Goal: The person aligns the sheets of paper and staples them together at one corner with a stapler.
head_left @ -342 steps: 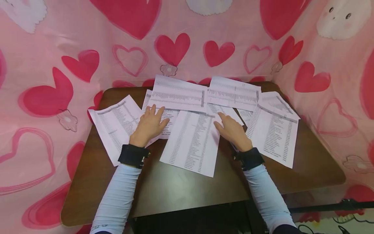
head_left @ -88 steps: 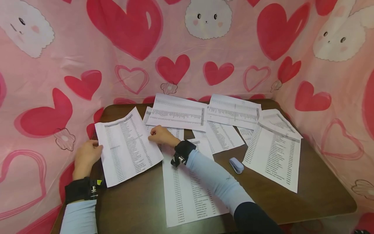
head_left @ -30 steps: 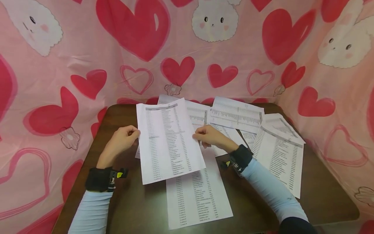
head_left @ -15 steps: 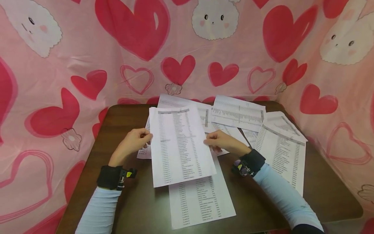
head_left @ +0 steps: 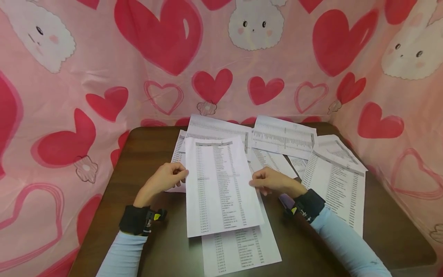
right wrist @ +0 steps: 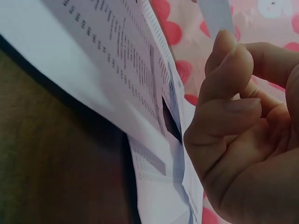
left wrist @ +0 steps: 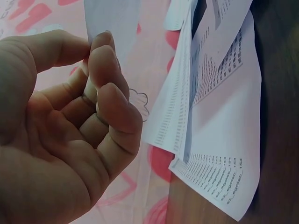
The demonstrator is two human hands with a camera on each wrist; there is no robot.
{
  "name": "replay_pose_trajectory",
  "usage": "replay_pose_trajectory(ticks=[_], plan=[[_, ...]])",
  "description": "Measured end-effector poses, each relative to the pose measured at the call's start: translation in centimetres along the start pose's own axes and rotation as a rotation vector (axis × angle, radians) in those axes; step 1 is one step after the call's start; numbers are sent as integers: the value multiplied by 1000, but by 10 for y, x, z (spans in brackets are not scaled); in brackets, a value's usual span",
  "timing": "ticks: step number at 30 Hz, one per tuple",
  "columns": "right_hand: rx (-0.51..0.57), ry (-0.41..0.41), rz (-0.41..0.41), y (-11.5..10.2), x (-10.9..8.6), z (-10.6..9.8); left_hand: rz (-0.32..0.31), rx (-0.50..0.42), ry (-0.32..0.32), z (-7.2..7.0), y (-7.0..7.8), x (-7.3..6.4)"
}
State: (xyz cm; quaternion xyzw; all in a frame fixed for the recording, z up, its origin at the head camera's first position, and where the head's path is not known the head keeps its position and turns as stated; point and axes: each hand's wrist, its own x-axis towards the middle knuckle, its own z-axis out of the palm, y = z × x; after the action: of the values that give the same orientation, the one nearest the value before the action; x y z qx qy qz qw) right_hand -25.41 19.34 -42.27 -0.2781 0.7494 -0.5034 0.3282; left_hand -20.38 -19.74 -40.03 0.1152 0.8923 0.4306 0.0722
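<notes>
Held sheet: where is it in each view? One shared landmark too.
Head: held sheet near the centre, between left hand and right hand.
Left wrist: held sheet at the top, left of centre, partly cut off, at the left hand's fingertips.
Right wrist: held sheet at the top, right of centre, partly cut off, at the right hand's fingertips.
Shared landmark: pink backdrop.

The sheets [head_left: 223, 188] are matt paper; the tabletop [head_left: 173, 242], smooth and perhaps wooden.

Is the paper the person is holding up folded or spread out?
Spread out: the held sheet shows its whole printed front, and fingers pinch its two side edges.
</notes>
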Motion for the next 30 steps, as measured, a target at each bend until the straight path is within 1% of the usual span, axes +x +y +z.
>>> replay_pose_trajectory(ticks=[4,8,15,20,25,27,30], plan=[[-12,1,30,2,-6,2,2,-1,-16,3,1,-3],[-25,-6,54,3,-11,2,-2,-19,-48,7,1,-4],[-21,-83,-7,13,-19,4,1,-44,-127,14,-2,-8],[-4,-93,-25,18,-25,8,1,-53,-191,16,-3,-10],[8,-103,-53,20,-32,13,32,-37,-240,17,-4,-10],[15,-104,-42,21,-34,15,51,-32,-268,18,-4,-9],[20,-105,-13,23,-38,17,80,-22,-327,20,-5,-9]])
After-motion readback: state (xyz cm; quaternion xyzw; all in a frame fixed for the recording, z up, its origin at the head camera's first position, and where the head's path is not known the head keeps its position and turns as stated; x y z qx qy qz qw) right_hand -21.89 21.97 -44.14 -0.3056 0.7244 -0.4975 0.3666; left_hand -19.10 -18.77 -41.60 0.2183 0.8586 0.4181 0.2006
